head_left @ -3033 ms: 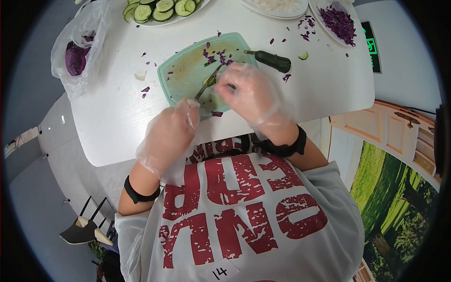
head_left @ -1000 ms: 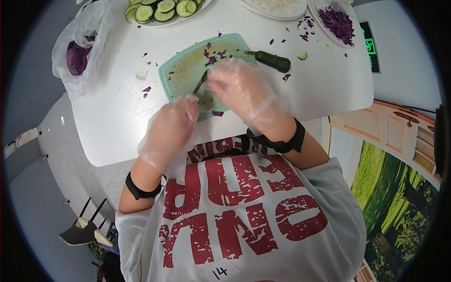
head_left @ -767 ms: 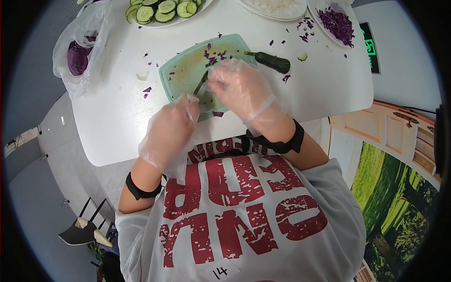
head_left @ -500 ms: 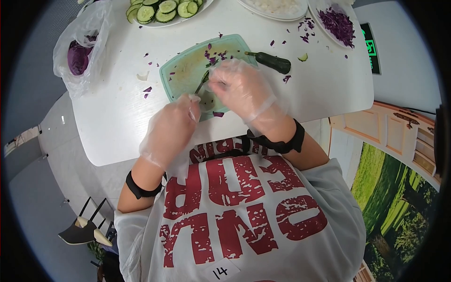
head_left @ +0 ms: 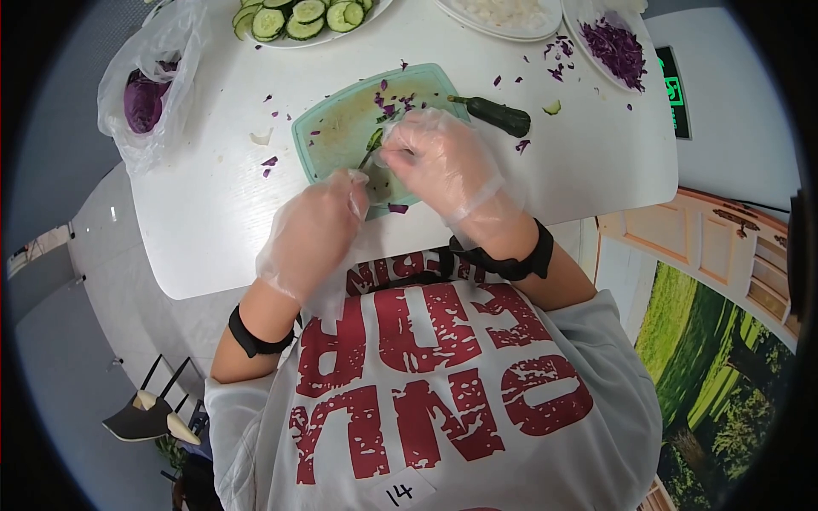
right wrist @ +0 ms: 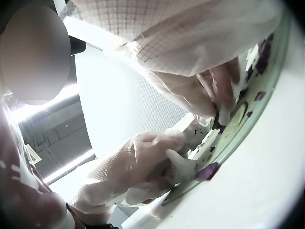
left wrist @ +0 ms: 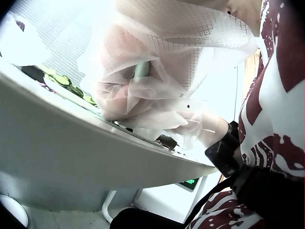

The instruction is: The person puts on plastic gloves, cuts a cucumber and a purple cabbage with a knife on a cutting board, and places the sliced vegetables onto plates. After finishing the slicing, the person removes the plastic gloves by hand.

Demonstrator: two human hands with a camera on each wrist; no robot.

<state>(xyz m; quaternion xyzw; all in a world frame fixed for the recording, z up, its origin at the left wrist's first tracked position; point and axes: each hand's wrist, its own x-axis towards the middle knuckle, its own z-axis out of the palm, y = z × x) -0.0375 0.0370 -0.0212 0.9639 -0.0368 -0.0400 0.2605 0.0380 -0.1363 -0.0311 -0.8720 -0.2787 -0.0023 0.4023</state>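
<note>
Both hands wear clear plastic gloves. My left hand (head_left: 311, 230) grips a knife by its pale green handle (left wrist: 141, 70), and its blade (right wrist: 193, 133) reaches over the light green cutting board (head_left: 332, 119). My right hand (head_left: 447, 162) pinches a small dark green cucumber piece (right wrist: 216, 122) at the board, close to the blade. The fingers hide most of this piece. A cucumber slice (right wrist: 235, 123) lies flat on the board beside the right fingertips. Purple cabbage bits (head_left: 389, 109) are scattered on the board, and one larger cabbage piece (right wrist: 207, 171) sits at its near edge.
A dark green cucumber piece (head_left: 498, 115) lies right of the board on the white table (head_left: 221, 204). Plates of cucumber slices (head_left: 304, 24), white pieces (head_left: 503, 12) and shredded purple cabbage (head_left: 615, 53) stand at the back. A plastic bag (head_left: 175, 111) holds purple cabbage (head_left: 143, 104) at left.
Since the earliest frame, the right hand has shifted left toward the knife, and less of the blade shows. In the last second, both hands have stayed nearly still while the view shifted slightly.
</note>
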